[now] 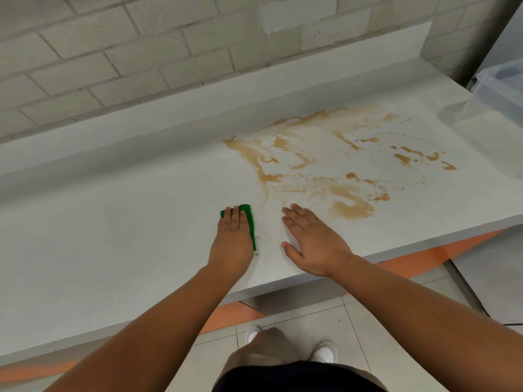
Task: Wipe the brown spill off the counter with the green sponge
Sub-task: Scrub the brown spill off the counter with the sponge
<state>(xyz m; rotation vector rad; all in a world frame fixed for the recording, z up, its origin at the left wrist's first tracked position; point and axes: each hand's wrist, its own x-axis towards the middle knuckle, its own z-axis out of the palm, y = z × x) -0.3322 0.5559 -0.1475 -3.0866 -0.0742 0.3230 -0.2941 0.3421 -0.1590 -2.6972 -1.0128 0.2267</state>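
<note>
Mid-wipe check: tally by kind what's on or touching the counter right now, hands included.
Hands: 2, left hand and right hand
Green sponge: 1
Brown spill: 1
Clear bin: 1
Total: 5

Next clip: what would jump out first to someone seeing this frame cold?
A big smeared brown spill spreads across the right half of the white counter, reaching toward the back ledge. Just left of its near edge, the left hand presses flat on a green sponge. The right hand lies flat on the counter beside it.
</note>
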